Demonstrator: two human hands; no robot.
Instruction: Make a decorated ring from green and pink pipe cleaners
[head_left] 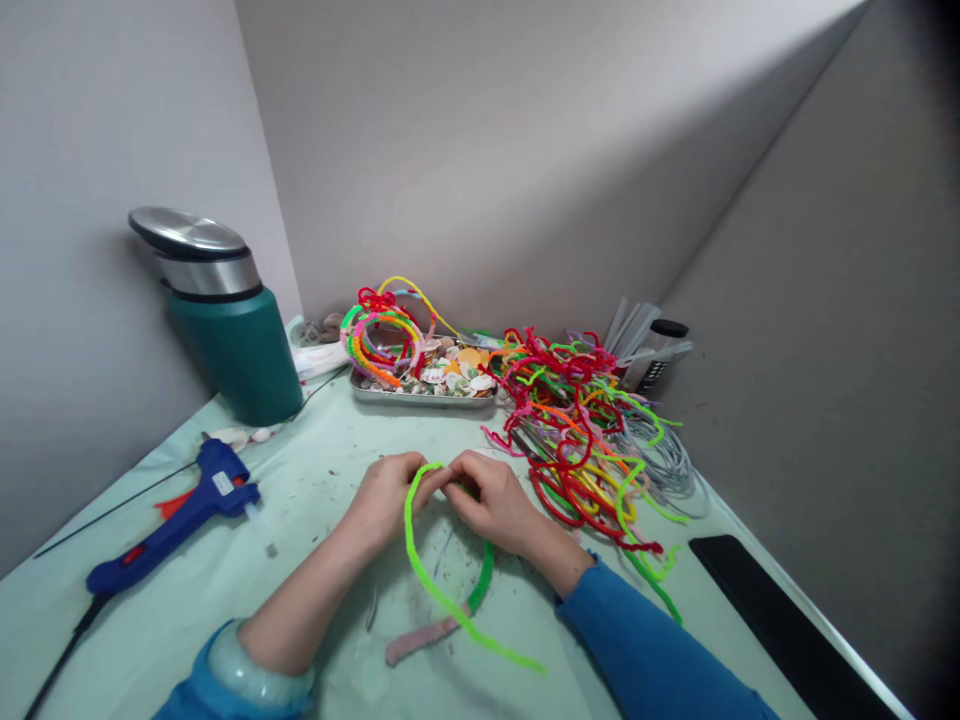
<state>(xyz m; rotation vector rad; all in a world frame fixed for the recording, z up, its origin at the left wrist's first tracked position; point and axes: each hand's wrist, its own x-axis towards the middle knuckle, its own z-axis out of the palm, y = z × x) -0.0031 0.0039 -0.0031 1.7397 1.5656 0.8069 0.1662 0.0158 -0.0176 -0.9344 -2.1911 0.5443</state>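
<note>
Above the middle of the table, my left hand (391,498) and my right hand (491,500) meet at the fingertips, both closed in a pinch. A bright lime-green pipe cleaner (421,575) comes out from between them and curves down toward the table's front. From under my right hand hangs a curved band (484,585), wrapped in darker green, with a dull pink end. My fingers cover the spot where the pipe cleaner and the band seem to join. Which fingers press on which piece is hidden.
Behind my hands stands a metal tray (420,398) of shells with coloured rings on it. A tangled pipe cleaner heap (577,420) lies right, beside grey wire (667,460) and a black strip (772,620). Left are a blue glue gun (180,510) and a teal flask (236,350).
</note>
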